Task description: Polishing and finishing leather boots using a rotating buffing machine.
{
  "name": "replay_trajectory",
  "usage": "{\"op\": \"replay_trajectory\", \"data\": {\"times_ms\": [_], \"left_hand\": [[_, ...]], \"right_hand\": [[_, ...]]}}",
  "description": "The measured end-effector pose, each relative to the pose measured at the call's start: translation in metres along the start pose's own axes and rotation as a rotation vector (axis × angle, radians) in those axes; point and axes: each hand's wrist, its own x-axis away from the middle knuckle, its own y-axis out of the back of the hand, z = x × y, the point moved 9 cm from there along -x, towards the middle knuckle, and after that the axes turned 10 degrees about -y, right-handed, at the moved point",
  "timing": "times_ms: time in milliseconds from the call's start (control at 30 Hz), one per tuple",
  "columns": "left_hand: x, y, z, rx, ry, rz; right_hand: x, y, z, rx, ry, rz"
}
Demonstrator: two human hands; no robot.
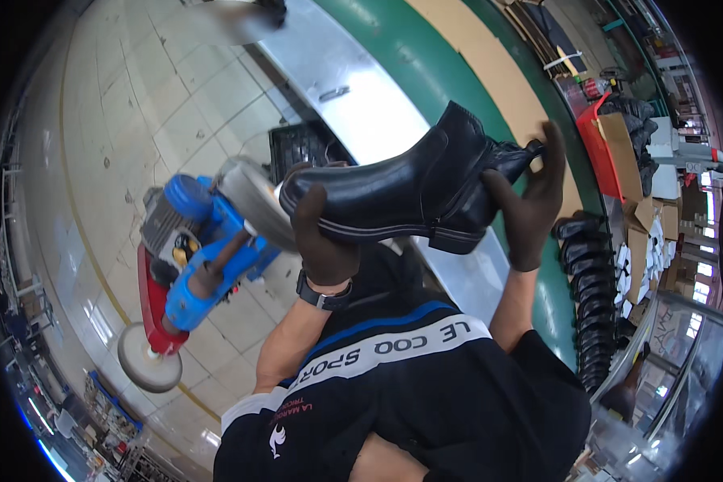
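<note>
The person holds a black ankle boot with both gloved hands, up in front of the chest and over the edge of a long grey conveyor. The boot lies on its side, its toe pointing to the person's left and its shaft and heel to the right. The left hand, in a dark glove, is clamped on the forepart near the toe, fingers wrapped up over the upper and thumb under the sole; a black wristwatch sits on that wrist. The right hand, also in a dark glove, is closed on the heel and shaft end, fingertips hooked at the top of the boot's back.

The toe is just beside the grey spinning wheel of a blue and red buffing machine standing on the tiled floor; whether the toe touches the wheel cannot be told. A second round pad sits at the machine's lower end.

Beyond the conveyor runs a green belt with a brown strip along it. At the right, a row of black boots stands in a line, with cardboard boxes and a red bin nearby
</note>
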Motion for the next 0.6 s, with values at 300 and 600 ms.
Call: {"op": "replay_trajectory", "data": {"times_ms": [300, 600], "left_hand": [[0.062, 0.116, 0.019, 0.073, 0.351, -0.166], [0.056, 0.198, 0.057, 0.188, 0.346, -0.319]], "right_hand": [[0.206, -0.053, -0.080, -0.734, -1.384, 0.821], [0.291, -0.072, -0.158, -0.361, -1.340, 0.853]]}}
